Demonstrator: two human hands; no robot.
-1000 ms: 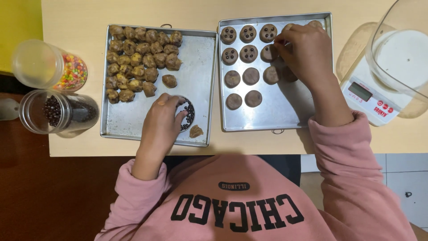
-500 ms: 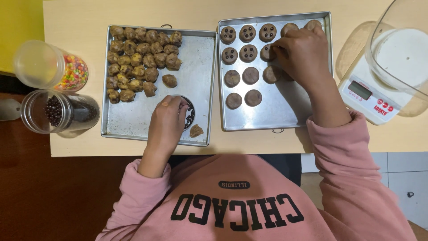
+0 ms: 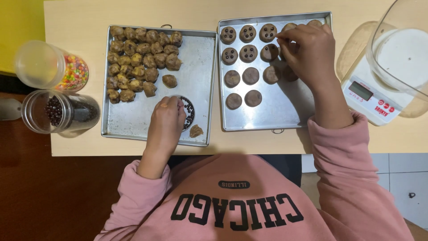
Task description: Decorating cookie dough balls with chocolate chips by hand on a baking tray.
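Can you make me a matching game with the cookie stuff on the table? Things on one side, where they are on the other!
Things:
1. Rough round dough balls
2. Flat brown cookie discs
3. Clear jar of rainbow candies
4. White kitchen scale

Places:
A. Far right, under a clear plastic bowl
B. Far left edge of the table
C. In the left metal tray
D. In the right metal tray

Pairs: 1-C, 2-D, 3-B, 4-A
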